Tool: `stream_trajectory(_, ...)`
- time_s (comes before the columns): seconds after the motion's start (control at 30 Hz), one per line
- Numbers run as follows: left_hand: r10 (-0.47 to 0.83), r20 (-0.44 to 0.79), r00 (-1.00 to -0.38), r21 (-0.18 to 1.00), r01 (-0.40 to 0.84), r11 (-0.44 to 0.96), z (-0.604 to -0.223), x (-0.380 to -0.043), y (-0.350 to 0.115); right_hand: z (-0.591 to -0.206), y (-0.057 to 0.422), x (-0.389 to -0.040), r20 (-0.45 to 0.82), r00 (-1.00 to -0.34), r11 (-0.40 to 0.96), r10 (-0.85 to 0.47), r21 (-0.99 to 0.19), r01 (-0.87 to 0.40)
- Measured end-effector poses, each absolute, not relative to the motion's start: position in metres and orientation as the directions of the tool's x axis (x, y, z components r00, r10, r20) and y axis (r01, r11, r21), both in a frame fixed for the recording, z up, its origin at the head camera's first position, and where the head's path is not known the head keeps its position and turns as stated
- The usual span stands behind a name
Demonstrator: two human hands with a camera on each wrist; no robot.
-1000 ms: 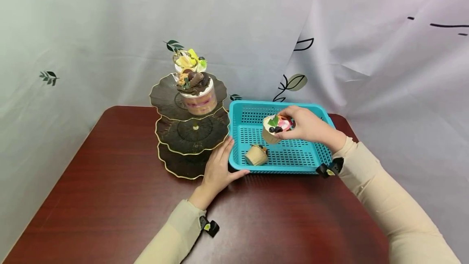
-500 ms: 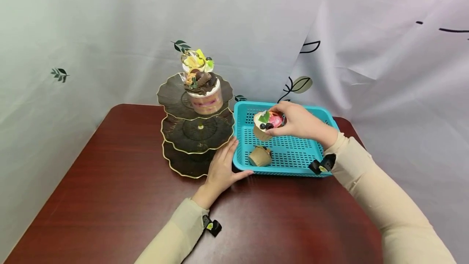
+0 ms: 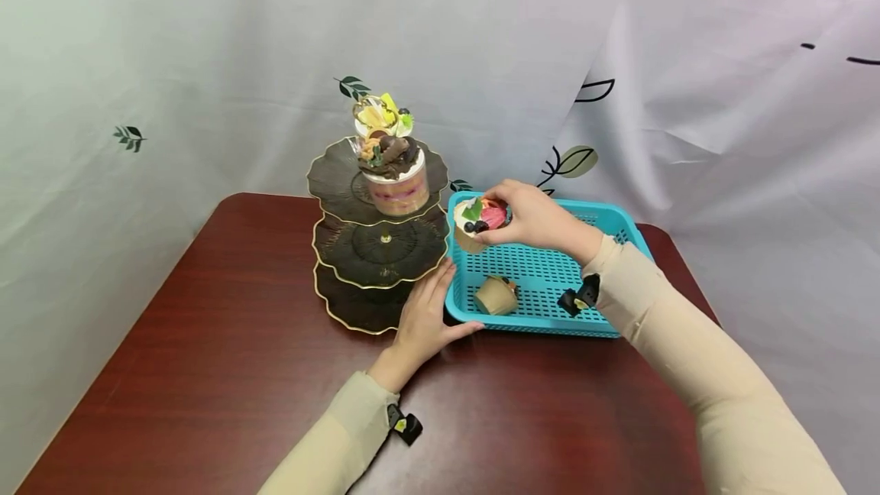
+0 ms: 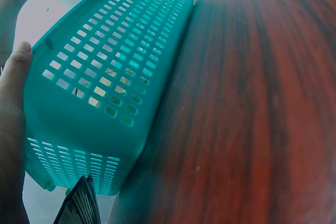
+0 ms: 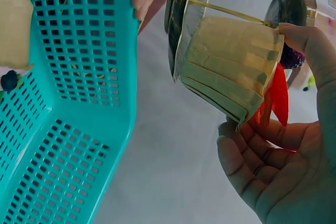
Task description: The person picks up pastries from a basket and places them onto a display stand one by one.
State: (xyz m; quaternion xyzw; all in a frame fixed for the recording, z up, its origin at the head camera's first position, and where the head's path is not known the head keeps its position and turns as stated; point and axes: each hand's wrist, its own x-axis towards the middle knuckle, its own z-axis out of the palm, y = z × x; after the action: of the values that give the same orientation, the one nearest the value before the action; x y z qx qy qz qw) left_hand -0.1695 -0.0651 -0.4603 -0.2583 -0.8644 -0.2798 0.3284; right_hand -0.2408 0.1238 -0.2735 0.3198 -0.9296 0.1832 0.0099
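My right hand (image 3: 539, 216) pinches a cupcake (image 3: 466, 235) in a tan paper cup between thumb and fingers, above the left end of the turquoise basket (image 3: 550, 325). White cream, a green leaf, dark berries and red fruit top the cupcake. In the right wrist view, the paper cup (image 5: 231, 61) shows side-on and tilted. With fingers stretched along the basket's left side, my left hand (image 3: 422, 323) rests at its near corner. The left wrist view shows the thumb (image 4: 14, 80) at the rim. Another cupcake (image 3: 493, 296) lies on its side inside the basket.
Left of the basket stands a three-tier dark cake stand (image 3: 340, 247) with gold wavy edges. Its top tier bears a chocolate-topped dessert cup (image 3: 399, 193) and a yellow fruit-topped one (image 3: 378, 117) behind. Everything stands on a red-brown table (image 3: 206, 373) before a pale curtain.
My right hand has carried the cupcake leftward over the basket, closer to the cake stand. My left hand stays at the basket's corner, while the whole head view has shifted slightly.
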Motion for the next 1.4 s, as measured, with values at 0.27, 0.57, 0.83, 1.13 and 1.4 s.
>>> stream_trajectory(0.27, 0.271, 0.692, -0.669, 0.313, 0.617, 0.722, -0.459, -0.168, -0.065, -0.275, 0.105, -0.255, 0.144, -0.784, 0.707, -0.604, -0.357, -0.611)
stream_trajectory(0.57, 0.262, 0.704, -0.66, 0.306, 0.616, 0.726, -0.458, -0.167, -0.065, -0.281, 0.08, -0.267, 0.145, -0.772, 0.689, -0.619, -0.371, -0.622)
stream_trajectory(0.83, 0.262, 0.704, -0.66, 0.301, 0.612, 0.732, -0.458, -0.165, -0.064, -0.285, 0.063, -0.274, 0.151, -0.773, 0.684, -0.616, -0.385, -0.62)
stream_trajectory(1.13, 0.264, 0.701, -0.662, 0.288, 0.602, 0.744, -0.458, -0.162, -0.064, -0.296, 0.048, -0.282, 0.174, -0.766, 0.63, -0.618, -0.473, -0.616)
stream_trajectory(1.4, 0.269, 0.685, -0.677, 0.294, 0.594, 0.748, -0.456, -0.162, -0.062, -0.304, 0.04, -0.286, 0.167, -0.778, 0.611, -0.606, -0.528, -0.589)
